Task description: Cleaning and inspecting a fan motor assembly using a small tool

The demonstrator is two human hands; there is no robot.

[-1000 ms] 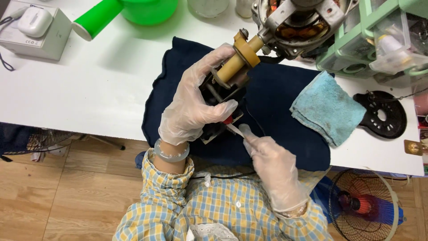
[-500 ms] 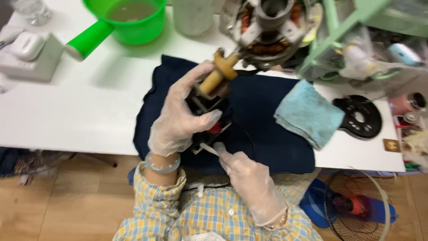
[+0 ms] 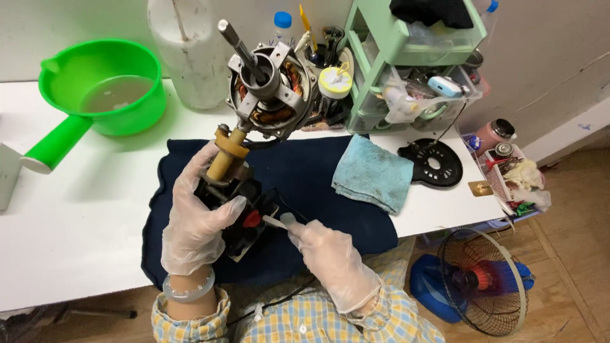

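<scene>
Head view shows my gloved left hand [image 3: 198, 222] clamped around the black switch block [image 3: 236, 213] to steady it over the navy cloth [image 3: 318, 184], while my right hand [image 3: 333, 263] pinches a small white swab [image 3: 274, 221] against it, the fan motor [image 3: 270, 95] standing just behind.

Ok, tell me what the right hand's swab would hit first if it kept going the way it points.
Probably the red part on the black motor piece that the left hand holds. The right hand aims the swab tip up-left at it, seemingly almost touching; depth is unclear.
</scene>
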